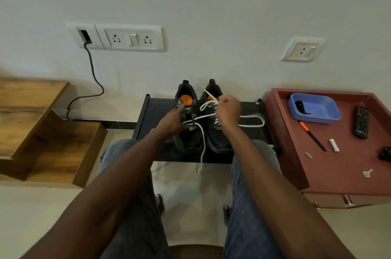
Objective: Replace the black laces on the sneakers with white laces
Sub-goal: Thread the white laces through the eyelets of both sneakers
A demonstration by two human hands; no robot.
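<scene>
We are working on two dark sneakers standing side by side on a low black rack against the wall. Our right hand is pinching the white lace at the top of the right sneaker; that shoe is looking mostly threaded, with a long loop trailing toward 3 o'clock. Our left hand is resting with straight fingers on the left sneaker, where a white lace is crossing only the lower eyelets, one end hanging toward 6 o'clock over the rack's front edge. We are judging the job a little past halfway. A black lace seems to be lying in the blue tray at 2 o'clock. The red surface is crowding the rack's right edge; open floor is lying at 9 o'clock.
</scene>
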